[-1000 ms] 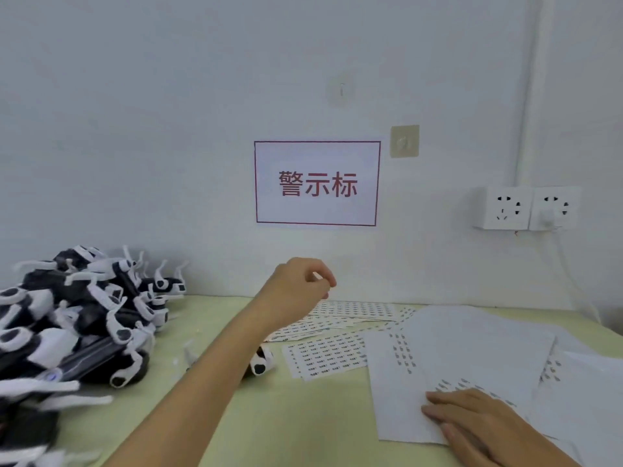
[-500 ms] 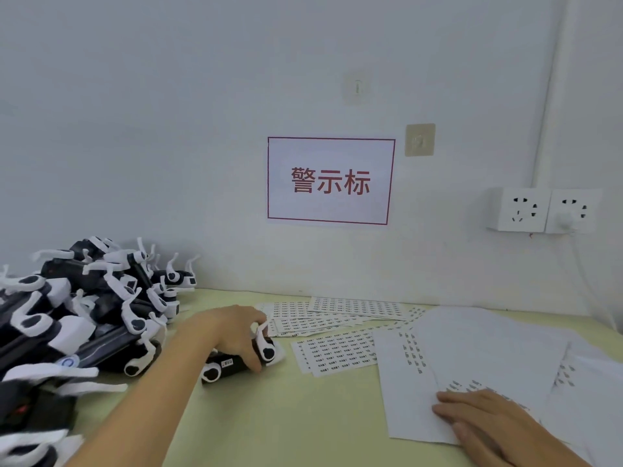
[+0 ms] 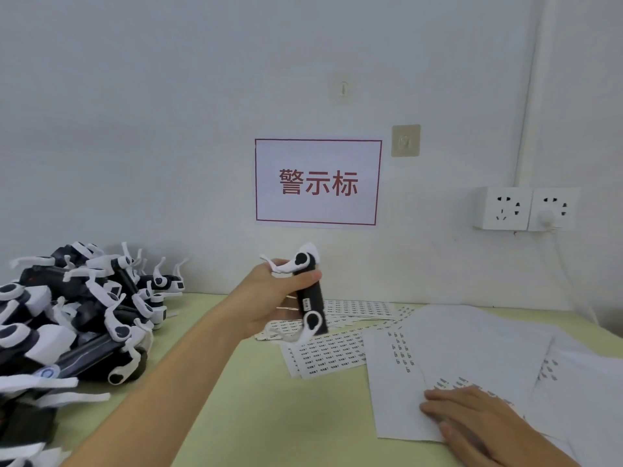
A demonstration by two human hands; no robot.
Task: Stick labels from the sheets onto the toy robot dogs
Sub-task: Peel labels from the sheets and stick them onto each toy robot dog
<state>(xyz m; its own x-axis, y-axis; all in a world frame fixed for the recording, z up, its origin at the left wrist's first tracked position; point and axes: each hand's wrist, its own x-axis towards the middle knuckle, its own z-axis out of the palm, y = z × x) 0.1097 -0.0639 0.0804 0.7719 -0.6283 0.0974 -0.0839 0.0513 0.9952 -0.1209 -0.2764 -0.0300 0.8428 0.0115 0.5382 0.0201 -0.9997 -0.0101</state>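
Your pile of dogs [image 3: 67, 318] at the worktop's left edge runs out of view, and its lower toys are blurred. Your right hand [image 3: 472, 423], cut off at the near right corner, rests with straight fingers on a sheet [image 3: 472, 338] whose label print is too small to read. Your left hand [image 3: 273, 294] grips one dog [image 3: 310, 298] upright above the worktop [image 3: 256, 399], hiding part of the label sheets [image 3: 327, 355] lying toward the back edge. Behind stands a pale wall [image 3: 168, 129] with a red-bordered sign [image 3: 318, 182], two sockets [image 3: 526, 208] and a small hook plate [image 3: 405, 140].
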